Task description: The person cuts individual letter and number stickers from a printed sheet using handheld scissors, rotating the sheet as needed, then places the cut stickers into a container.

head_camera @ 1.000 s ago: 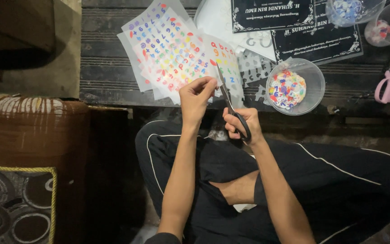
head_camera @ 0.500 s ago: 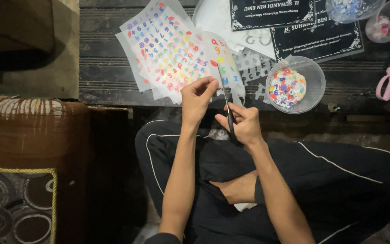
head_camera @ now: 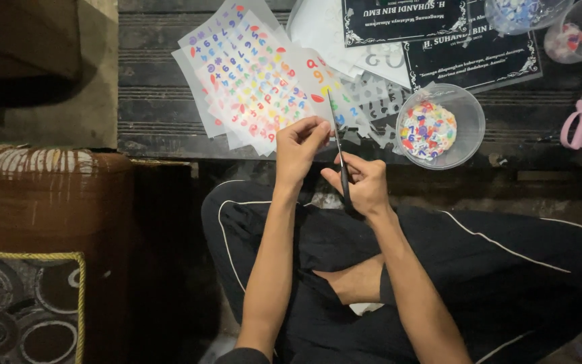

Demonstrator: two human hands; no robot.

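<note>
A dark slatted wooden desk (head_camera: 156, 128) carries overlapping translucent sticker sheets (head_camera: 250, 74), a clear plastic bowl (head_camera: 469, 125) of coloured cut-outs and pink scissors (head_camera: 579, 125) at the right. The left hand (head_camera: 299, 145) pinches a sheet's edge; the right hand (head_camera: 362, 182) grips dark scissors (head_camera: 337, 145), blade against that sheet. A brown patterned roll (head_camera: 42, 222) stands at left

Glossy translucent plastic sticker sheet (head_camera: 254, 74) at the left hand (head_camera: 300, 145); dark metal scissors (head_camera: 339, 158) in the right hand (head_camera: 362, 182) (blades matt); clear plastic bowl (head_camera: 469, 114) beside it; rough wooden boards (head_camera: 156, 108) beyond.
</note>
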